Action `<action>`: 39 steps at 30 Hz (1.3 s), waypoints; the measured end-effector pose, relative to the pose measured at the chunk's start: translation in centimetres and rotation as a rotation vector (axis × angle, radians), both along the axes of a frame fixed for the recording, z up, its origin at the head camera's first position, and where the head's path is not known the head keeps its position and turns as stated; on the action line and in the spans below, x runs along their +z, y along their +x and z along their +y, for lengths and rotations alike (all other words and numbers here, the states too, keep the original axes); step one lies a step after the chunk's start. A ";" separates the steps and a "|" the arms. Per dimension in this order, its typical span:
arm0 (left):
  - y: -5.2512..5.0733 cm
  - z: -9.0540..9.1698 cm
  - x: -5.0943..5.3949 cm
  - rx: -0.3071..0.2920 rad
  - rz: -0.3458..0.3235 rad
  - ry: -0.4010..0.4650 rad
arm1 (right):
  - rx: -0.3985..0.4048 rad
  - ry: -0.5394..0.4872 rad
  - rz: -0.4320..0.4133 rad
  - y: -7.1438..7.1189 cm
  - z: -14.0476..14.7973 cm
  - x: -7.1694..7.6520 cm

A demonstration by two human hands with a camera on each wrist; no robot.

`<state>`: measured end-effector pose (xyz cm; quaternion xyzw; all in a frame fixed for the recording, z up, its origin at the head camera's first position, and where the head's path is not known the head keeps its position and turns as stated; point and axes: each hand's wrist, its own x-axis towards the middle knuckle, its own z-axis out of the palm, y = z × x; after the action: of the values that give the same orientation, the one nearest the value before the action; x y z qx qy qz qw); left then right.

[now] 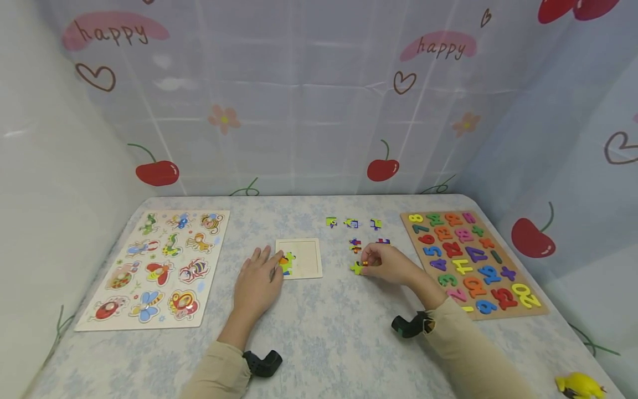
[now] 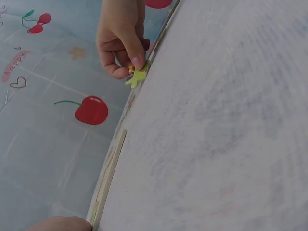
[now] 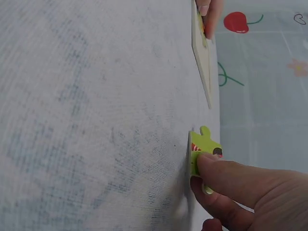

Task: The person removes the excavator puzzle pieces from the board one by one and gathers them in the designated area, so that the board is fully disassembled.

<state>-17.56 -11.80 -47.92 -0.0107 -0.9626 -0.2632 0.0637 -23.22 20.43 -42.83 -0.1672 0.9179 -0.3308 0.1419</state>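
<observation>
A light wooden puzzle tray (image 1: 306, 259) lies mid-table, with a green and orange puzzle piece (image 1: 287, 260) at its left side. My left hand (image 1: 258, 282) rests palm down over the tray's left edge, fingers extended. To the right of the tray, my right hand (image 1: 387, 266) pinches a green puzzle piece (image 3: 206, 144) between thumb and fingers. In the right wrist view this piece is tilted up at the tabletop, with red stripes and a dark spot on it. Whether it touches the table I cannot tell. Loose puzzle pieces (image 1: 355, 242) lie just beyond the right hand.
More puzzle pieces (image 1: 351, 223) lie in a row farther back. On the left is an insect picture board (image 1: 159, 266); on the right, a board of coloured numbers (image 1: 468, 260). A yellow toy (image 1: 580, 385) sits at the lower right. A printed curtain (image 1: 299, 111) hangs behind the table.
</observation>
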 end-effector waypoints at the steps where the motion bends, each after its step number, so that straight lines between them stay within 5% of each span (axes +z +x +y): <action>1: 0.0 0.0 0.0 0.001 0.001 0.002 | -0.006 0.009 0.004 0.0 0.0 -0.1; 11: 0.0 -0.1 0.1 0.003 -0.009 0.003 | -0.035 0.176 0.080 -0.2 -0.5 0.0; 26: 0.0 0.0 0.1 0.022 -0.023 0.021 | -0.030 0.050 0.063 -1.0 -4.4 0.2; 39: 0.0 0.0 0.3 0.018 -0.046 0.004 | 0.113 0.090 0.142 -2.7 -11.9 -0.3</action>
<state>-17.53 -11.83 -47.66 0.0041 -0.9634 -0.2645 0.0438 -25.97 8.51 -43.11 -0.2353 0.9286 -0.2679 0.1024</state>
